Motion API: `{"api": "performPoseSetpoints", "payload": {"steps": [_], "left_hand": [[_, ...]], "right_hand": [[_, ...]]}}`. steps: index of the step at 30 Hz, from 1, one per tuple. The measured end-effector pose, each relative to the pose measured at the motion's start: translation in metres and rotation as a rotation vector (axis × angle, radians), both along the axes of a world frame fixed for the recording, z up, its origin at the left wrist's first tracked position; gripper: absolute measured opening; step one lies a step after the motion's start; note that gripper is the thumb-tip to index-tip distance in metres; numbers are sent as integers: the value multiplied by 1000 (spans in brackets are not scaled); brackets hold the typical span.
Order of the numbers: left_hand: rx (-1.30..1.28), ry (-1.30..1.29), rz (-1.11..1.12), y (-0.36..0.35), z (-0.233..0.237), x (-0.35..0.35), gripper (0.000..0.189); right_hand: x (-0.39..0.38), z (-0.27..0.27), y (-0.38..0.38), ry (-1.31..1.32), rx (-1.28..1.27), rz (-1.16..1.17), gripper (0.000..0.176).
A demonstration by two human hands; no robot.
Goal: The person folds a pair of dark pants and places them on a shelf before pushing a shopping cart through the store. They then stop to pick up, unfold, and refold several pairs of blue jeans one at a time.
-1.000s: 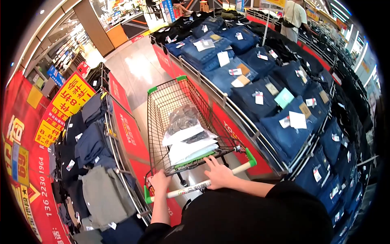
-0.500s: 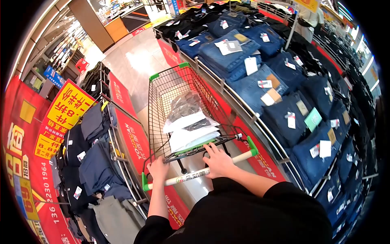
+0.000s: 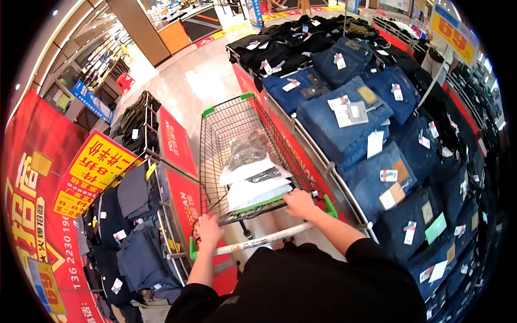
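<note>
We have both hands on a wire shopping cart (image 3: 231, 129) that stands in a narrow aisle with a pale, shiny floor (image 3: 194, 81). Our left hand (image 3: 207, 229) is closed around the left end of the pale handle (image 3: 258, 243), just beside its green end cap, with the fingers wrapped over the bar. Our right hand (image 3: 300, 203) lies on top near the right end of the handle, its fingers bent forward toward the green rear edge of the basket; we cannot tell whether it closes fully around anything. Inside the basket, flat white packets (image 3: 256, 189) lie stacked at the near end, and a clear bag (image 3: 247, 148) with something dark in it rests just behind them, farther from us. To the right of the cart, close beside it, folded blue jeans (image 3: 350, 118) with paper tags are piled in rows behind a metal rail (image 3: 309, 145), with darker piles beyond them. To the left stands a rack (image 3: 161, 226) of folded dark trousers (image 3: 134, 188), fronted by red panels (image 3: 175, 142), and a yellow sign (image 3: 94, 172) with red characters hangs beside it.
</note>
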State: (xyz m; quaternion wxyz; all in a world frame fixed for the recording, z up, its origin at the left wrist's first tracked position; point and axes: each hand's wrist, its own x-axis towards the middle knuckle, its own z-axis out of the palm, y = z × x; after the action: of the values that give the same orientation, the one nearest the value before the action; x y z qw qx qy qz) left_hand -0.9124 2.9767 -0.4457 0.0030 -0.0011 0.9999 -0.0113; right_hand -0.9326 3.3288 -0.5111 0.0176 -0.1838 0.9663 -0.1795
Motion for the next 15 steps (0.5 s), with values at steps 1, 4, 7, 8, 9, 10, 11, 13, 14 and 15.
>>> {"api": "performPoseSetpoints", "payload": {"steps": [1,4,7,8,9,10,11,13,14,15], "left_hand": [[1,-96,-44,-1,8,-18,24],[115,-305,-222,-18,5,-75,24],[119,-337,-211,-25,10,-111,27],[107,-317,-216,-24,12,-124,29],[106,-315,-235,-25,15,-138,32],[117,-316,-238,-22,21,-150,32],[108,-297,-220,-20,27,-161,33],[91,-287,-195,-24,29,-192,34],[100,-288,-183,-29,26,-208,34],[96,-297,-182,-35,21,-225,34]], "right_hand": [[-16,12,3,5,15,0,46],[-66,32,3,-156,32,4,40],[-115,26,-2,-245,94,50,49],[-130,25,-2,-246,103,46,49],[-145,29,-4,-258,96,58,50],[-159,35,-6,-271,91,73,52],[-174,40,-8,-280,93,63,49],[-207,40,-12,-268,109,79,46],[-224,40,-15,-255,113,92,43],[-242,39,-19,-256,122,105,43]]}}
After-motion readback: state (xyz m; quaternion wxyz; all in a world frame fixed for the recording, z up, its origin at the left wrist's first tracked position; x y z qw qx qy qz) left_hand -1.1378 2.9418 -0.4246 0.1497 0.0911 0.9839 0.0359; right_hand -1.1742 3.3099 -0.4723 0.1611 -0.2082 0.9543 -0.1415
